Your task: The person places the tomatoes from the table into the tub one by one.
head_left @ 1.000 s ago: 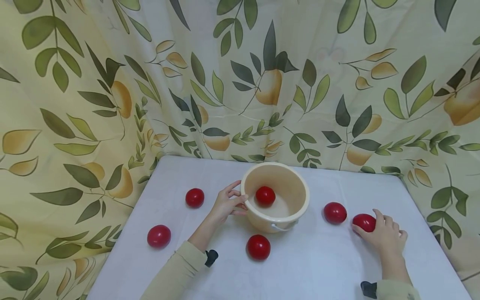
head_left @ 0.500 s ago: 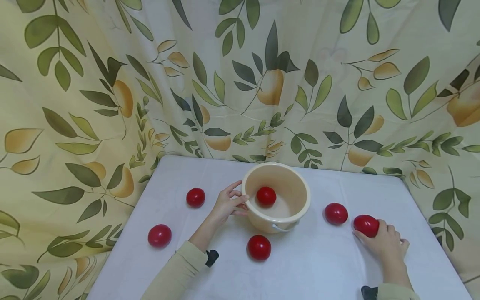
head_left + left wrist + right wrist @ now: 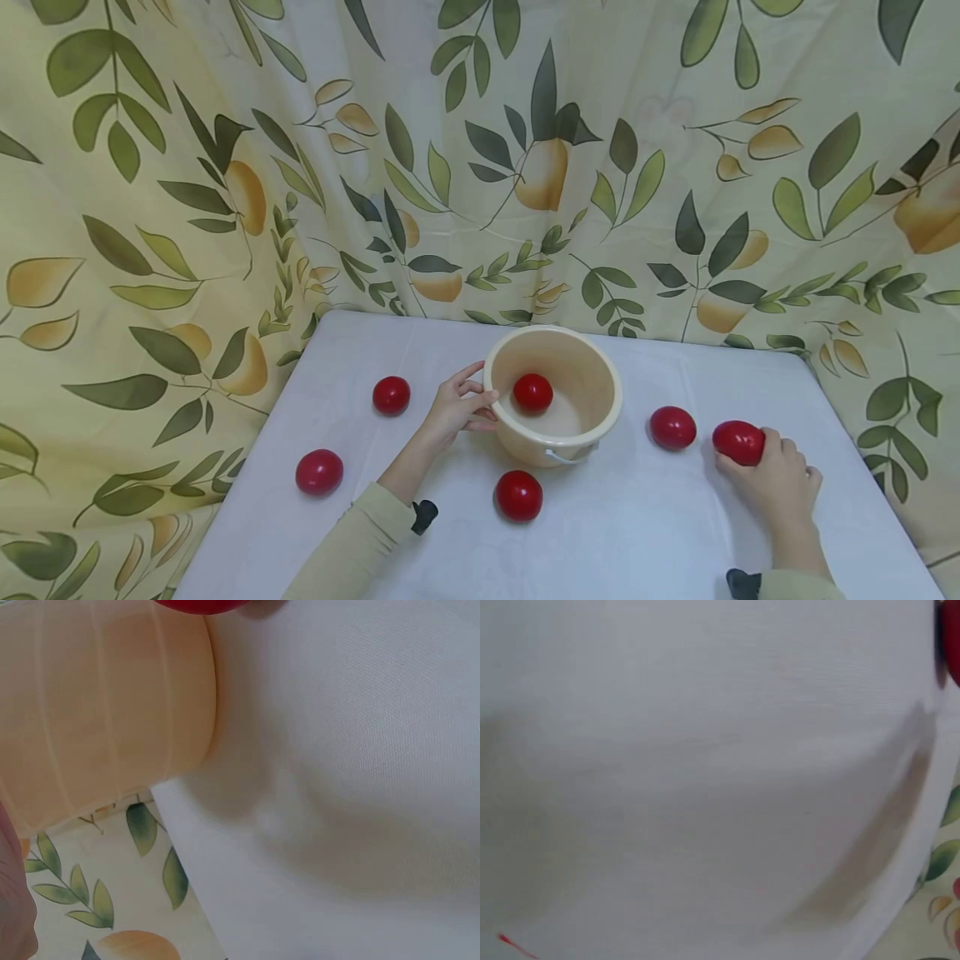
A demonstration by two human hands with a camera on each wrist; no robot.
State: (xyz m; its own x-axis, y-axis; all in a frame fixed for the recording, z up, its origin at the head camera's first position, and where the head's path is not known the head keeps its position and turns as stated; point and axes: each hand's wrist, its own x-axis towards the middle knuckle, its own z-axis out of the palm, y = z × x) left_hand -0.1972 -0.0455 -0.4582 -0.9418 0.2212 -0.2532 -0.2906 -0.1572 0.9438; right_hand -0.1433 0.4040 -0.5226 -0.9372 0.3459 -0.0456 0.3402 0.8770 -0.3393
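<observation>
My left hand (image 3: 456, 406) grips the near-left rim of a cream bucket (image 3: 551, 450), its thumb on the rim and its fingers along the outside wall. The bucket stands upright with a thin handle hanging at its front. Inside it lies one shiny red tomato-like fruit (image 3: 532, 393). On the right, my right hand (image 3: 776, 483) holds another red tomato (image 3: 738, 442) between thumb and fingers; whether it is off the cloth I cannot tell. The left wrist view has the bucket's side (image 3: 112, 705) and part of the left hand (image 3: 13, 900). Only bare cloth and a red edge fill the right wrist view.
A red tomato (image 3: 672, 428) lies between the bucket and my right hand. One more tomato (image 3: 518, 496) sits in front of the bucket. Two others, a far one (image 3: 392, 395) and a nearer one (image 3: 319, 472), lie left. A leaf-patterned curtain (image 3: 480, 167) hangs behind the white-covered table (image 3: 615, 533).
My right hand has turned and drawn slightly to the right, and the tomato in it has moved a little right with it. My left hand and the bucket stay in place.
</observation>
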